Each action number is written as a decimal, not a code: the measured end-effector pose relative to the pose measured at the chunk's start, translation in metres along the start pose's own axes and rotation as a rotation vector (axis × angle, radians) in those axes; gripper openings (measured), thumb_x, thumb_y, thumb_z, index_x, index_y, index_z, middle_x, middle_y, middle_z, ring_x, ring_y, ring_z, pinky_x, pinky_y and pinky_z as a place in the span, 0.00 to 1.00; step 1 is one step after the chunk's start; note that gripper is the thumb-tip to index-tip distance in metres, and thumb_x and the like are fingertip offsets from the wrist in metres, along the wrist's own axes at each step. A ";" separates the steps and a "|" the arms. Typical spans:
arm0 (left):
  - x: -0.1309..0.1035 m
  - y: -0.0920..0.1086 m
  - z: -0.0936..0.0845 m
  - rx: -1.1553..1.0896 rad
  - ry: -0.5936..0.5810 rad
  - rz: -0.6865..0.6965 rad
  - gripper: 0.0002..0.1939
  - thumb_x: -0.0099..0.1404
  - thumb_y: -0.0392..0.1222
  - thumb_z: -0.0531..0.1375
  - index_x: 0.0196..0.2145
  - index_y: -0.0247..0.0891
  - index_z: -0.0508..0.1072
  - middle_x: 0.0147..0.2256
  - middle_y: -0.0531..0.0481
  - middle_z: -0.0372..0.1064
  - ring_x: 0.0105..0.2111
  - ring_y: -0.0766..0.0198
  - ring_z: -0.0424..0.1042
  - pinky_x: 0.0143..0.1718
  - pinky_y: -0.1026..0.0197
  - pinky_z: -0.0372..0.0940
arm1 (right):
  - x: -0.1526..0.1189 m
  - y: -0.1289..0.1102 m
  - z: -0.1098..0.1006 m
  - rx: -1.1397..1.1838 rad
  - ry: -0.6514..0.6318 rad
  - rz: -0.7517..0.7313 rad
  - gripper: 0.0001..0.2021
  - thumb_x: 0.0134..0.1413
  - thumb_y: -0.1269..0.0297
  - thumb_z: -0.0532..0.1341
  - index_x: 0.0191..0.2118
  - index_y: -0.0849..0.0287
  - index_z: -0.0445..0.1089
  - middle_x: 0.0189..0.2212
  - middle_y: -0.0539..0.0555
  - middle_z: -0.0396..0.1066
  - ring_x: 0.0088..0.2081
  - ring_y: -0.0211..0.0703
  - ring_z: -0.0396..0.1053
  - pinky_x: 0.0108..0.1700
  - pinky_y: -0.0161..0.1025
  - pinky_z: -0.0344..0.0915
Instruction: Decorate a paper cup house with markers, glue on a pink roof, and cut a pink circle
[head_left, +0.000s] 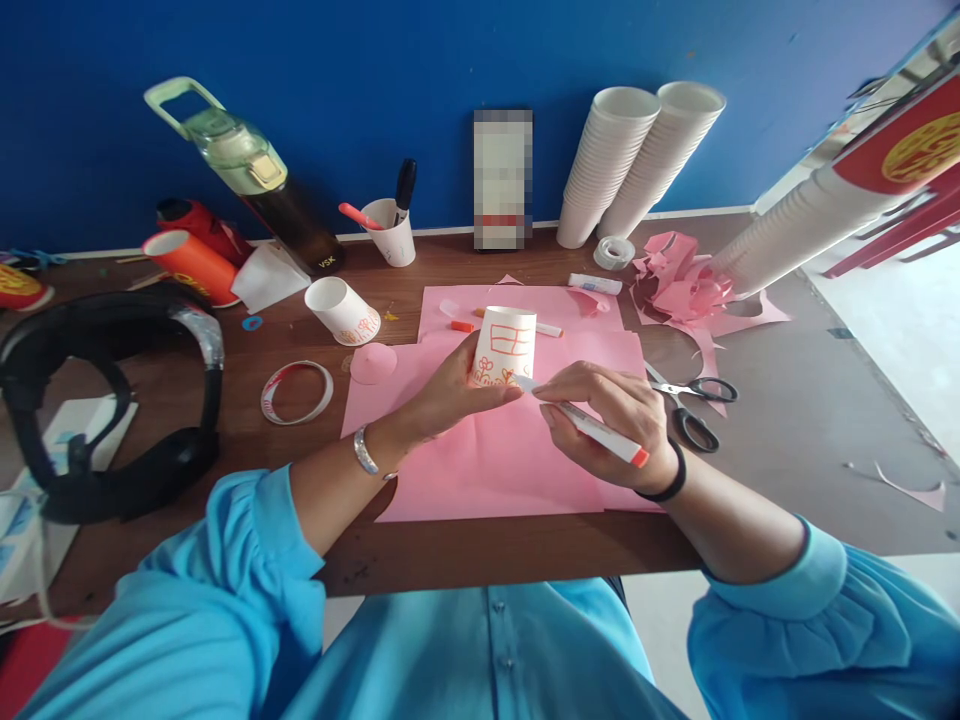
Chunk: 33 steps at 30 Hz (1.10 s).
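My left hand [454,385] is wrapped round a white paper cup [510,335], upside down and tilted slightly. Orange-red lines on the cup form a window, with flowers and grass along its lower rim. In my right hand [611,410] is a white marker pen [600,430] with an orange end, its tip close to the cup's lower right; whether it touches I cannot tell. Beneath both hands lie pink paper sheets [495,470]. An orange pen cap [461,326] and another marker [550,330] rest on the paper behind the cup.
Left of the paper are a decorated cup [341,310], a pink paper cone [373,363] and a tape roll [296,392]. Scissors [694,388] and pink scraps [679,285] lie on the right. Behind stand a bottle [255,180], a pen cup [394,240], a phone [502,180] and stacked cups [607,165].
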<state>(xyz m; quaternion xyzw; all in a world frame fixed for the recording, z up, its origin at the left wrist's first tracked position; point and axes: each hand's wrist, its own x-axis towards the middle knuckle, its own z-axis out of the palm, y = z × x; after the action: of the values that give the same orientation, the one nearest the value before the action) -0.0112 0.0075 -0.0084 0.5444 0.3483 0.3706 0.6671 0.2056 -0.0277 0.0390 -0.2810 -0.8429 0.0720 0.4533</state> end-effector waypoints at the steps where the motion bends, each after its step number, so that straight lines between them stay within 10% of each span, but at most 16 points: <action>1: 0.000 0.000 0.000 -0.003 -0.004 0.007 0.30 0.59 0.48 0.74 0.56 0.43 0.71 0.51 0.44 0.74 0.51 0.51 0.73 0.52 0.50 0.68 | 0.000 0.000 0.000 0.000 -0.001 -0.001 0.08 0.61 0.75 0.61 0.43 0.57 0.72 0.29 0.51 0.77 0.28 0.41 0.77 0.29 0.36 0.72; 33: 0.001 0.003 -0.001 -0.116 -0.087 0.064 0.21 0.62 0.45 0.72 0.51 0.42 0.75 0.45 0.46 0.75 0.47 0.54 0.74 0.53 0.51 0.67 | -0.001 0.006 -0.004 0.003 0.236 0.003 0.12 0.65 0.71 0.61 0.50 0.53 0.74 0.31 0.51 0.79 0.27 0.42 0.75 0.27 0.38 0.72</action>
<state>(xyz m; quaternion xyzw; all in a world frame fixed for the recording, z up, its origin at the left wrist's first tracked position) -0.0118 0.0093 -0.0053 0.5312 0.2793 0.3875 0.6997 0.2116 -0.0238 0.0389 -0.2879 -0.7831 0.0402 0.5498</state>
